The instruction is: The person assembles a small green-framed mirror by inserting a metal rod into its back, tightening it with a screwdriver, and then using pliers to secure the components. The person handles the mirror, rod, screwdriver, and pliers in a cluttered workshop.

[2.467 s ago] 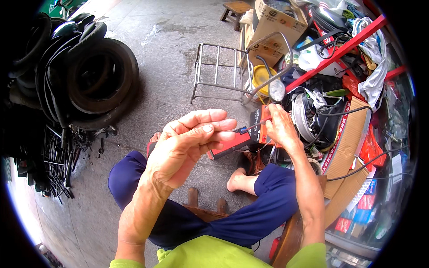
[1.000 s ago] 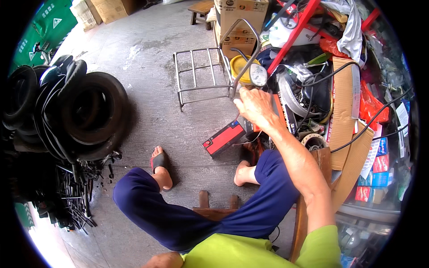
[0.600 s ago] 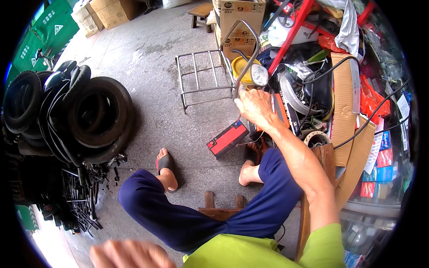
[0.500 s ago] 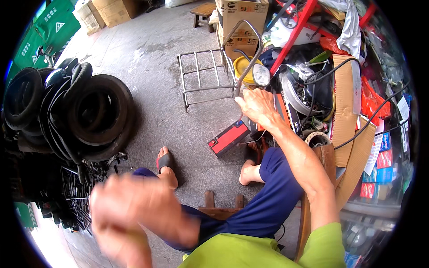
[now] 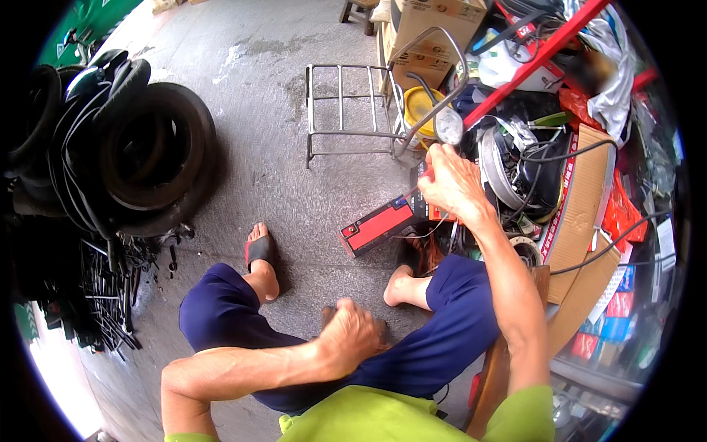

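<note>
My right hand (image 5: 455, 186) is closed, with a small red piece (image 5: 426, 171) at its fingertips whose kind I cannot make out. Just below it on the floor lies a long black battery (image 5: 379, 226) with a red top. A bit of blue (image 5: 401, 201) and a thin wire show at the battery's near-hand end. My left hand (image 5: 349, 337) is curled into a fist over my lap, between my thighs; whatever is inside it, if anything, is hidden. Beyond the right hand stand a yellow bucket (image 5: 418, 107) and a round mirror (image 5: 448, 127).
A metal rack (image 5: 352, 134) stands on the floor ahead, cartons (image 5: 434, 29) behind it. Tyres (image 5: 158, 147) are stacked at left above a heap of dark metal parts (image 5: 110, 295). Clutter, a red bar (image 5: 541, 59) and torn cardboard (image 5: 582, 199) crowd the right. I sit on a wooden seat.
My left hand has swung from the left, where it was blurred, to over my lap. My right hand has shifted slightly lower, nearer the battery. The view has turned a little.
</note>
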{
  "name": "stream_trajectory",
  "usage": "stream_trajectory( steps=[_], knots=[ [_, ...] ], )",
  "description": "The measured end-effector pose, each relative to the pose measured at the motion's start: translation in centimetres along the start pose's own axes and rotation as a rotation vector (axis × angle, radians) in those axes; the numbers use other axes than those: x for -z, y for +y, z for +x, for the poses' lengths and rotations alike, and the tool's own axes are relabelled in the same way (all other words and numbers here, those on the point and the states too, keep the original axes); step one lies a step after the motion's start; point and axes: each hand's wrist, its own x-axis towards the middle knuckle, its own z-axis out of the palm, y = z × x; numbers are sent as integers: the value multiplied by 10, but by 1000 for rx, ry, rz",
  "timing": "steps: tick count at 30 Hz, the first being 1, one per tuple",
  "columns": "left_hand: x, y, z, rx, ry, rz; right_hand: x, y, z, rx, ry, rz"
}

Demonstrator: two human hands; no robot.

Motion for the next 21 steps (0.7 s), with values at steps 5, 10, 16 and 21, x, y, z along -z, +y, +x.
stream_trajectory(
  steps=[5,10,16,21],
  knots=[
    [-5,19,-1,-155,-170,-82,-4,7,3,48,50,53],
    [6,0,9,49,-177,125,4,-7,9,-29,-15,-28],
    [16,-8,22,47,-141,76,-16,7,5,176,185,97],
    [1,0,23,49,-66,87,4,-6,10,1,-131,-27]
  ],
)
